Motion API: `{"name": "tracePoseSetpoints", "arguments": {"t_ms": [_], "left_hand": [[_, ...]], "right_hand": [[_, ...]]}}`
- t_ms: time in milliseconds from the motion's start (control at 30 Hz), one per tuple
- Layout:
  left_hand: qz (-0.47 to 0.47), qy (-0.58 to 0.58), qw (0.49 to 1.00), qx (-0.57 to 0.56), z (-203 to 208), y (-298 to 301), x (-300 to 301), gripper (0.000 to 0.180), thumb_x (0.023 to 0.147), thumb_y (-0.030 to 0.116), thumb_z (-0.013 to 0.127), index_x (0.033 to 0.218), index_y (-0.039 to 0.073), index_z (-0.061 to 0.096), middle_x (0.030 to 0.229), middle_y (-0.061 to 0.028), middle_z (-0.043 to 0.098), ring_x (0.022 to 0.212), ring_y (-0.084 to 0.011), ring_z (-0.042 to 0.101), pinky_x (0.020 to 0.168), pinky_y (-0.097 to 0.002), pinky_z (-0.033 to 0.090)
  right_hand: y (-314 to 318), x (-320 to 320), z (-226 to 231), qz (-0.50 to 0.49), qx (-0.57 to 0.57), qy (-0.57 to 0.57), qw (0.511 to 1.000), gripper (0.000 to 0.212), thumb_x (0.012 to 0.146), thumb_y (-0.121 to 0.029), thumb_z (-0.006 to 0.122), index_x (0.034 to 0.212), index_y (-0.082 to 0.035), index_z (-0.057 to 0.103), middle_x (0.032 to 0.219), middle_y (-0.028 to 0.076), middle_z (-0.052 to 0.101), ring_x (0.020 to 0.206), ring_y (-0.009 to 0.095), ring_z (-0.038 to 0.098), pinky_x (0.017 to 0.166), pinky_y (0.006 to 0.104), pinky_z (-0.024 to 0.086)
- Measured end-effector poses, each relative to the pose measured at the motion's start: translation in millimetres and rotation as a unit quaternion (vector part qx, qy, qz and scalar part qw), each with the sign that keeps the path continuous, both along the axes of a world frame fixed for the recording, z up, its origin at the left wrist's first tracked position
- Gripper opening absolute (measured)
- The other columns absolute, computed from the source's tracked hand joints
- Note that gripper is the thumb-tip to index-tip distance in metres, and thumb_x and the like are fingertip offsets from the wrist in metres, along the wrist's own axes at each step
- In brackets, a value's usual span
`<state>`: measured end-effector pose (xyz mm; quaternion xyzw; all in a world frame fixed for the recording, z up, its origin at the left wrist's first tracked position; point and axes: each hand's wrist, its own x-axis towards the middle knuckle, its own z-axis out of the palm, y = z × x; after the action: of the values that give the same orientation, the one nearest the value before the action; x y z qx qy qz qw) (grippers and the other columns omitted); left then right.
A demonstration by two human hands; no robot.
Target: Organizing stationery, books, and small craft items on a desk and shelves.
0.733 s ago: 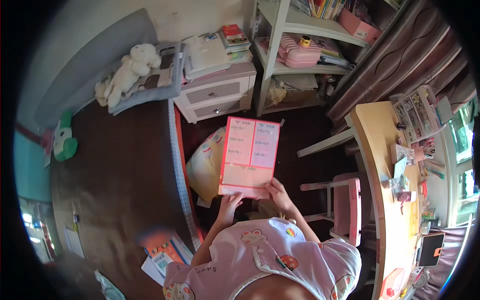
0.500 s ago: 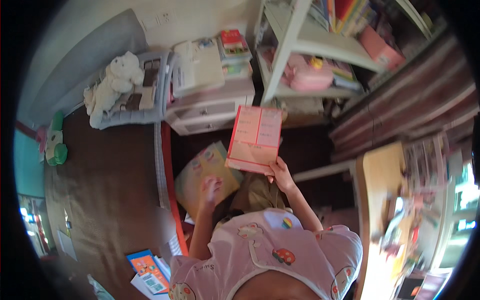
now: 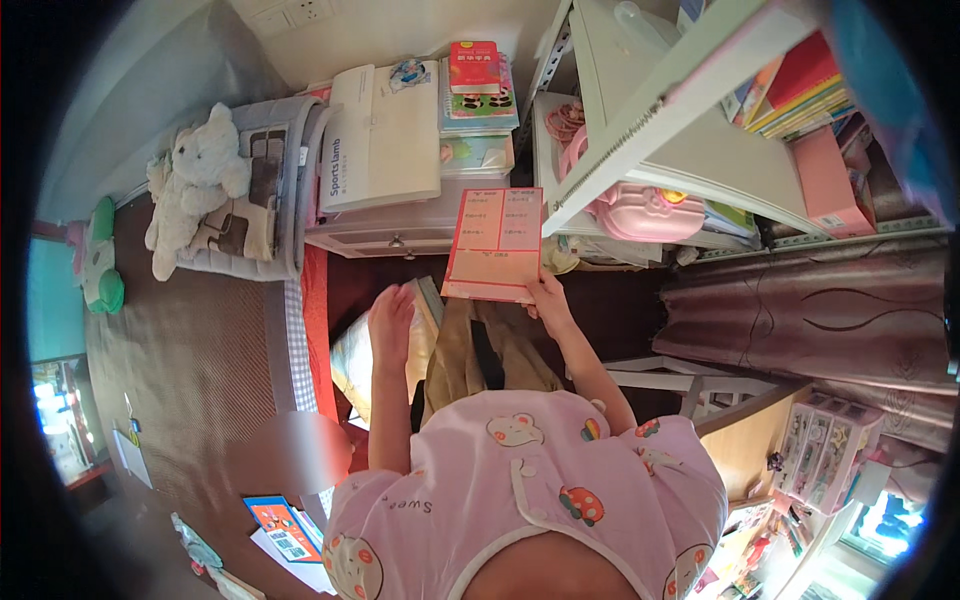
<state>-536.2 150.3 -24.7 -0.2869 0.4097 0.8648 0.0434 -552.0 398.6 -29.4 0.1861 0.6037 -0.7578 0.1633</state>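
Observation:
A flat pinkish booklet (image 3: 494,240) with red borders and lines of print is held out in front of me. My right hand (image 3: 547,300) grips its lower right corner, thumb over the face and fingers behind. To the left of it, my left hand (image 3: 393,312) is raised with loosely bent fingers and nothing in it, apart from the booklet. Below that hand, a pale yellowish bag or large book (image 3: 365,345) stands by the bed's edge, partly hidden by my forearm.
Ahead stands a low cabinet (image 3: 350,240) bearing a white box (image 3: 375,140) and stacked books (image 3: 480,105). To its right rises a white shelf (image 3: 680,110) with a pink case (image 3: 650,212). A bed (image 3: 190,360) with a white plush toy (image 3: 205,175) lies left, a wooden desk (image 3: 750,450) right.
The booklet and my right hand have shifted slightly left and up in the view. My left hand has risen and moved left. The view has turned, bringing the shelf and cabinet closer.

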Motion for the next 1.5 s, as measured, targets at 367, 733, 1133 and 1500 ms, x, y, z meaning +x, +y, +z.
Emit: {"name": "tracePoseSetpoints", "arguments": {"t_ms": [367, 733, 1133, 1500], "left_hand": [[-0.082, -0.107, 0.948, 0.288, -61, 81, -286, 0.057, 0.081, 0.035, 0.038, 0.119, -0.003, 0.019, 0.124, -0.0151, 0.024, 0.114, -0.0227, 0.027, 0.092, -0.0334, 0.025], [0.015, -0.097, 0.953, 0.285, -98, 126, -357, 0.060, 0.075, 0.049, 0.029, 0.122, 0.013, 0.023, 0.129, -0.0038, 0.018, 0.120, -0.0154, 0.011, 0.096, -0.0318, 0.008], [0.146, -0.167, 0.920, 0.324, -99, 133, -358, 0.055, 0.065, 0.054, 0.032, 0.104, 0.017, 0.045, 0.107, -0.0035, 0.042, 0.103, -0.0163, 0.037, 0.091, -0.0445, 0.019], [0.083, -0.188, 0.938, 0.279, -109, 133, -356, 0.063, 0.065, 0.058, 0.029, 0.108, 0.013, 0.038, 0.112, -0.0038, 0.035, 0.109, -0.0160, 0.029, 0.096, -0.0413, 0.006]], "right_hand": [[-23, -67, -33, -0.110, 0.031, -0.097, 0.989, 0.020, 0.084, -0.016, 0.036, 0.099, -0.004, 0.041, 0.071, 0.003, 0.049, 0.052, 0.007, 0.046, 0.044, 0.0201, 0.039], [-35, -80, -59, -0.211, 0.072, -0.050, 0.974, 0.016, 0.083, -0.016, 0.038, 0.091, -0.004, 0.042, 0.068, 0.004, 0.051, 0.050, 0.009, 0.049, 0.039, 0.0206, 0.040], [-30, -108, -37, -0.270, -0.022, -0.112, 0.956, 0.021, 0.079, -0.008, 0.039, 0.098, -0.004, 0.045, 0.057, 0.000, 0.045, 0.038, 0.005, 0.038, 0.032, 0.0175, 0.030], [-23, -119, -29, -0.263, 0.034, -0.121, 0.957, 0.028, 0.075, -0.008, 0.041, 0.103, -0.005, 0.047, 0.054, -0.001, 0.044, 0.036, 0.006, 0.036, 0.032, 0.0202, 0.029]]}}
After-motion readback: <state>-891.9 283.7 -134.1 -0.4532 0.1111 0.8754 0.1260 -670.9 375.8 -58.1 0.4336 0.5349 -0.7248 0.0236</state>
